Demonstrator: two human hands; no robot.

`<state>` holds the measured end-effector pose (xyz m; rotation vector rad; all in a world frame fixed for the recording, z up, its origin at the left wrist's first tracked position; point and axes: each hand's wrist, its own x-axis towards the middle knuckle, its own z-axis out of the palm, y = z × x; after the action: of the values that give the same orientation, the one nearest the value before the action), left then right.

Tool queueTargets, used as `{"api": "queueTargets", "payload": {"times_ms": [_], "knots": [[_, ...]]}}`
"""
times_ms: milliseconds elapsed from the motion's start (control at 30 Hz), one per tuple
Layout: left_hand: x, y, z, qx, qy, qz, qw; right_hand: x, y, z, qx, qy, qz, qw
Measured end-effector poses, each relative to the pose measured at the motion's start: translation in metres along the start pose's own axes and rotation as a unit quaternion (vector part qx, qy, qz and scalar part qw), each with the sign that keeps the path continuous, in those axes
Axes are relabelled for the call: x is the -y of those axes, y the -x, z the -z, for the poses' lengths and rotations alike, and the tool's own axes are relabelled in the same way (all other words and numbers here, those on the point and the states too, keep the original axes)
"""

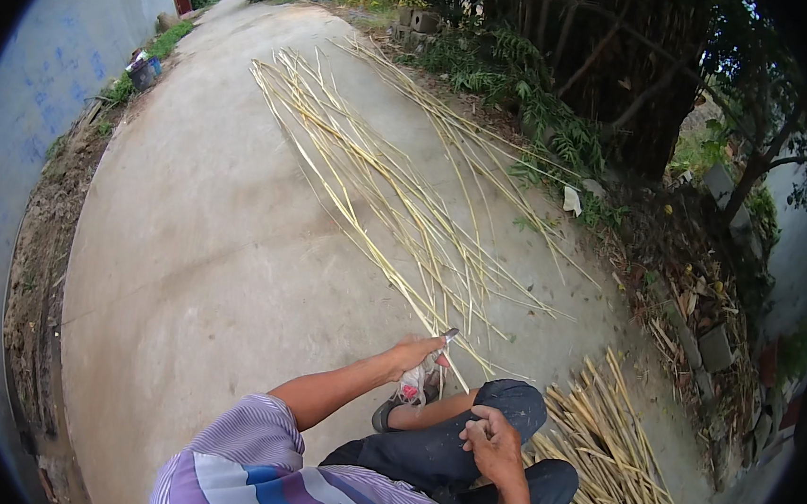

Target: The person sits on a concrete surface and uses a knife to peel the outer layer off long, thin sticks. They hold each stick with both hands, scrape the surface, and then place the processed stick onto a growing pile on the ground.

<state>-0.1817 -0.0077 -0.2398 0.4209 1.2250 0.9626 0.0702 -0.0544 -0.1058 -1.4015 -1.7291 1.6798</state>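
Note:
My left hand [417,355] reaches forward, closed on a long pale stalk [454,370]. The stalk's near end sticks out past my fingers toward my knee. A small dark grey piece, perhaps a blade [451,334], shows at my fingertips; its kind is unclear. Beside my bent knee, my right hand [494,446] is raised with its fingers curled in. Whatever it holds, if anything, is hidden. Ahead of my left hand, long yellowish stalks [372,169] lie spread along the concrete. Right of my knees lies a thick pile of cut stalks [611,448].
A second strip of stalks [461,124] lies along the right edge of the concrete path [178,225]. Beyond it stand a tree trunk [657,101] and bushes. A pale wall [47,82] runs along the left. A clear plastic bag [412,385] with something red is by my shoe.

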Motion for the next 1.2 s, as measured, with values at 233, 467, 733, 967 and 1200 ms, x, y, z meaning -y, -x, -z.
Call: {"api": "queueTargets", "payload": {"times_ms": [233,467,733,967,1200], "knots": [[-0.117,-0.055,-0.007,-0.040,-0.075,-0.135,0.987,0.023,0.090,0.111,-0.307,-0.013,0.074,0.949],[-0.002,-0.083,0.021,-0.034,-0.199,0.023,0.979,-0.182,0.199,0.200,-0.531,0.083,-0.047,0.842],[0.117,-0.050,0.066,-0.043,-0.135,0.150,0.978,-0.397,0.282,0.056,-0.402,0.153,-0.322,0.843],[0.125,-0.020,0.005,0.004,-0.136,0.167,0.977,-0.458,0.269,-0.025,-0.300,0.014,-0.397,0.867],[0.120,-0.012,0.007,0.074,-0.072,0.229,0.968,-0.449,0.232,0.012,-0.549,0.160,-0.342,0.746]]}}
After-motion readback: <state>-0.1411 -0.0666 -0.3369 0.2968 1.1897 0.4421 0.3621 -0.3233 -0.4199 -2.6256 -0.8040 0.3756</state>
